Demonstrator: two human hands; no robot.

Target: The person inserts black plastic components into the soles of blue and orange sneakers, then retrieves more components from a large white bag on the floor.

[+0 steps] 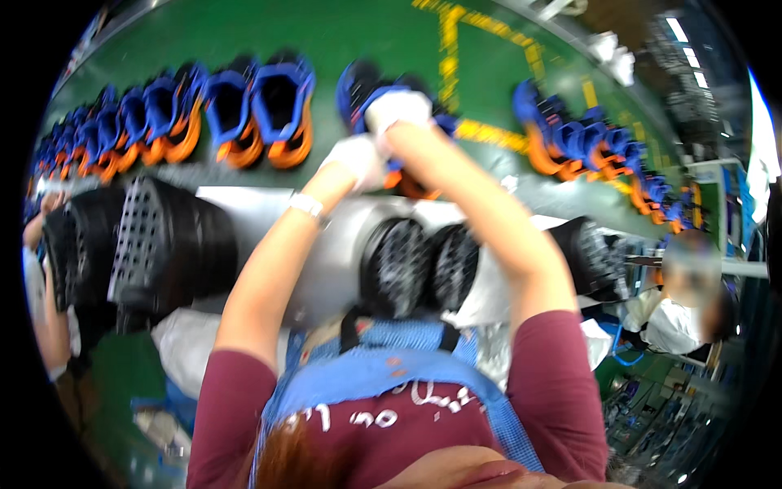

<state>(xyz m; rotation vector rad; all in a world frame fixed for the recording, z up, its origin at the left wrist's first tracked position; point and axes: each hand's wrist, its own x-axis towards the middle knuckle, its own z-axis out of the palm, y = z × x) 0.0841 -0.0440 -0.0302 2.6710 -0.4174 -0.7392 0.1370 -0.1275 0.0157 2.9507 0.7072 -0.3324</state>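
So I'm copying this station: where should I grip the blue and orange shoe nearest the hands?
Probably its two ends, from above: the shoe lies on the green belt between the left hand and right hand, with other shoes clear of it.

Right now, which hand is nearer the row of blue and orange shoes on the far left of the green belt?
Left. The left hand sits just right of that row; the right hand is further right, gripping a separate shoe.

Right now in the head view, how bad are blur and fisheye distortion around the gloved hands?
Head view: the white-gloved left hand and right hand on the blue-and-orange shoe are soft with motion blur; the row of blue-and-orange shoes curves toward the rim; black vignette at the corners.
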